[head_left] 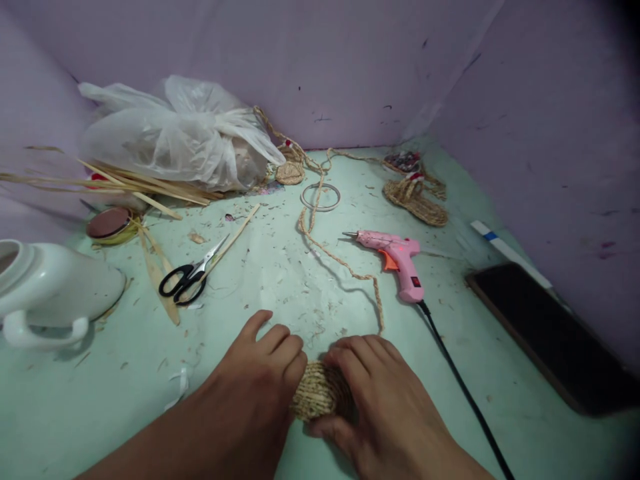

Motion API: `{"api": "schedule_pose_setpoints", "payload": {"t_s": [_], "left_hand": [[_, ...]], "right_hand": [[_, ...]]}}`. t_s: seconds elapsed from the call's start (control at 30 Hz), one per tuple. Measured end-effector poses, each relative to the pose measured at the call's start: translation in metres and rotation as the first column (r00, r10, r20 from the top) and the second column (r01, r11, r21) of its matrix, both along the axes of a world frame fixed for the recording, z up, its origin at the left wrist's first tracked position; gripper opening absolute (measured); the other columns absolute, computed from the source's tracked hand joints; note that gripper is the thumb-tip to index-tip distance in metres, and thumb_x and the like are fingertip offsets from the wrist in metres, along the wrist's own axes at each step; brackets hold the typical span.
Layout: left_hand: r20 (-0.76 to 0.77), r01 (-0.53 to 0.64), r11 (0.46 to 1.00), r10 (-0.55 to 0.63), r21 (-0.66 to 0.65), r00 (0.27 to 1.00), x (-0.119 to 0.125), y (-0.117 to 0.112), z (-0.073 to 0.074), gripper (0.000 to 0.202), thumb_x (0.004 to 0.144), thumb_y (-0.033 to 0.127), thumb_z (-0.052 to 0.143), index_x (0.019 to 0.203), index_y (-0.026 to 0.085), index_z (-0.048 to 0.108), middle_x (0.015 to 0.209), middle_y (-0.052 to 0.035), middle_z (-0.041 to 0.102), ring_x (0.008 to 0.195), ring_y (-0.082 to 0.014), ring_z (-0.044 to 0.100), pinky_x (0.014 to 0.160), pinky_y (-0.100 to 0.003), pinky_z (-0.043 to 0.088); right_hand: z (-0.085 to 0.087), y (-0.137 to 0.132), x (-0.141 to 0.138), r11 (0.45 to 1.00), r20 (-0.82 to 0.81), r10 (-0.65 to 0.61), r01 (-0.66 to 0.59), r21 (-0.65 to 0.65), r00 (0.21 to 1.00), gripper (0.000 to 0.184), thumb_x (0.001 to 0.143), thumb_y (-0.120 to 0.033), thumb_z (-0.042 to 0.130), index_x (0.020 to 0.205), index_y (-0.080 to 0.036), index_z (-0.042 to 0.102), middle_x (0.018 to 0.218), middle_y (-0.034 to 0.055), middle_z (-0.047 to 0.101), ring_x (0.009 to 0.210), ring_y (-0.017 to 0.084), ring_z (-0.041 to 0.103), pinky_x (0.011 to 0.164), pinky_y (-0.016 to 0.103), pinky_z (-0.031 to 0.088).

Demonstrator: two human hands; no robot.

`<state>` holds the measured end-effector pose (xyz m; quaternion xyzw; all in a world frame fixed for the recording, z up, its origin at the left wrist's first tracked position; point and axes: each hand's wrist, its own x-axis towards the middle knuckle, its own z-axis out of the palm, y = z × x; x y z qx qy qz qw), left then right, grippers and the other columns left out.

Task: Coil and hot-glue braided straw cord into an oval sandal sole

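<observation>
Between my hands at the bottom centre is a small rounded piece of coiled straw rope (315, 392). My left hand (263, 373) is closed against its left end, one finger sticking out and the others curled; the fingertips are hidden. My right hand (383, 393) wraps the right side, fingers over the far edge and thumb along the near edge. A braided straw cord (345, 265) runs from beside my right hand back across the table. To the right of that cord lies a pink hot glue gun (393, 250) with an orange trigger, its nozzle facing left.
Black-handled scissors (193, 273) and a white jug (55, 287) lie on the left. Behind them are straw strips (155, 183) and a white plastic bag (175, 137). A small straw slipper (417, 200), a dark phone (545, 333) and the glue gun's black cable (463, 383) occupy the right.
</observation>
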<state>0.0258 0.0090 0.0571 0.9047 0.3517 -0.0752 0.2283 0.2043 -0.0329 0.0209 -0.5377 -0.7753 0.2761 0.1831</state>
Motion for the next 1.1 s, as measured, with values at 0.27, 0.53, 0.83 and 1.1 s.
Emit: {"api": "schedule_pose_setpoints", "payload": {"t_s": [0.27, 0.53, 0.83, 1.1], "left_hand": [[0.022, -0.018, 1.0, 0.018, -0.006, 1.0, 0.0, 0.001, 0.0, 0.018, 0.074, 0.019, 0.049, 0.088, 0.018, 0.059, 0.088, -0.0059, 0.058, 0.083, -0.0234, 0.049, 0.1, -0.057, 0.021], [0.006, -0.018, 1.0, 0.018, -0.011, 1.0, 0.0, 0.001, -0.004, 0.018, 0.072, 0.021, 0.05, 0.086, 0.017, 0.059, 0.088, -0.0062, 0.058, 0.083, -0.0237, 0.049, 0.1, -0.059, 0.018], [0.039, -0.017, 1.0, 0.016, 0.019, 0.999, -0.001, 0.0, -0.002, 0.016, 0.072, 0.018, 0.051, 0.086, 0.019, 0.059, 0.083, -0.0044, 0.058, 0.08, -0.0223, 0.05, 0.101, -0.056, 0.018], [0.005, 0.075, 0.994, -0.075, 0.086, 0.997, -0.002, 0.0, -0.002, 0.016, 0.072, 0.026, 0.054, 0.085, 0.018, 0.059, 0.083, -0.0052, 0.058, 0.081, -0.0232, 0.049, 0.099, -0.053, 0.021]], "right_hand": [[-0.004, 0.011, 0.016, 0.981, 0.088, 0.04, -0.055, 0.186, 0.995, 0.034, 0.072, 0.001, 0.044, 0.088, -0.019, 0.065, 0.076, 0.0052, 0.062, 0.074, 0.02, 0.052, 0.074, 0.037, 0.041], [-0.012, 0.019, 0.016, 0.925, 0.193, 0.125, -0.185, 0.332, 0.973, 0.034, 0.071, 0.006, 0.041, 0.079, -0.017, 0.064, 0.073, 0.0042, 0.063, 0.072, 0.019, 0.054, 0.098, 0.045, 0.03], [-0.01, 0.004, 0.018, 0.965, 0.067, 0.136, -0.148, 0.218, 0.988, 0.035, 0.067, 0.0, 0.045, 0.091, -0.016, 0.065, 0.069, 0.0054, 0.057, 0.068, 0.02, 0.047, 0.06, 0.034, 0.041], [-0.006, -0.012, -0.002, 0.967, 0.109, 0.057, -0.082, 0.241, 0.992, 0.03, 0.073, -0.029, 0.062, 0.099, -0.014, 0.064, 0.093, 0.0106, 0.065, 0.083, 0.027, 0.055, 0.085, 0.052, 0.042]]}}
